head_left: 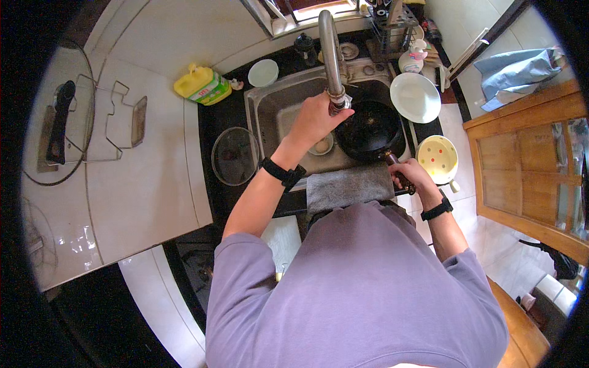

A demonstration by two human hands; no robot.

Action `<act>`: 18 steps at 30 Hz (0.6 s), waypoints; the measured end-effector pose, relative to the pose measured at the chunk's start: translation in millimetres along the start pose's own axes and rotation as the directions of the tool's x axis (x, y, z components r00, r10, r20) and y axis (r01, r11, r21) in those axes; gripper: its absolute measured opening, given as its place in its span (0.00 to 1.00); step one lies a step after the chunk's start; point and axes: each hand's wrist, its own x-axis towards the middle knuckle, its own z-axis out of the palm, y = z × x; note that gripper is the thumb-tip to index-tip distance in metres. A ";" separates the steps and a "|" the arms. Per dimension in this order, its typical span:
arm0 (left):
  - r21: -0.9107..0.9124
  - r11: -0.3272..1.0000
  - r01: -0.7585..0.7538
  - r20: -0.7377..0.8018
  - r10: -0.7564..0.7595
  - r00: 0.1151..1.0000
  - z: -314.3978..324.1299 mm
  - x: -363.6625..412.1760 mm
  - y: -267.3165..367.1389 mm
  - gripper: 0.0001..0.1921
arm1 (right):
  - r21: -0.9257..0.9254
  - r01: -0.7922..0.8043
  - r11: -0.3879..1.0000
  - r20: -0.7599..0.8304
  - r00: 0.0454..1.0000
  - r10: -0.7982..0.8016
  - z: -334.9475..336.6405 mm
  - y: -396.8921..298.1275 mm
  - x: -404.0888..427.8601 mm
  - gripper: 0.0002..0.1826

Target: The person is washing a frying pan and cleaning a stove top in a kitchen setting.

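My left hand (317, 117) is closed around the spout end of a tall metal faucet (330, 55) above the sink. With my right hand (409, 175) I grip the dark handle of a black frying pan (370, 131). The pan lies tilted in the right part of the stainless steel sink (267, 103), its inside facing up. A small round dish or drain strainer (321, 146) shows on the sink floor, partly behind my left wrist. Whether water runs from the spout I cannot tell. A grey cloth (349, 186) hangs over the sink's front edge.
Left of the sink are a glass lid (235, 156), a pale bowl (263, 72) and a yellow detergent jug (202, 86). To the right stand a white plate (415, 98), a dotted pot (437, 158) and a pump bottle (412, 57). A wooden cabinet door (529, 156) is farther right.
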 end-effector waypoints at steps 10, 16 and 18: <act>-0.014 1.000 -0.013 -0.111 0.012 0.994 19.8 -8.5 -3.9 0.18 | 0.053 -0.026 0.998 0.016 1.000 0.025 4.7 -6.6 -6.7 0.09; -0.083 0.996 0.016 -0.139 -0.027 0.990 27.2 -10.1 0.0 0.19 | 0.043 -0.032 0.999 0.012 0.999 0.031 3.7 -1.0 0.6 0.10; -0.098 0.995 0.031 -0.133 -0.044 0.990 30.3 -9.7 -4.3 0.20 | 0.030 -0.024 0.999 0.011 1.000 0.024 3.4 -0.2 1.1 0.10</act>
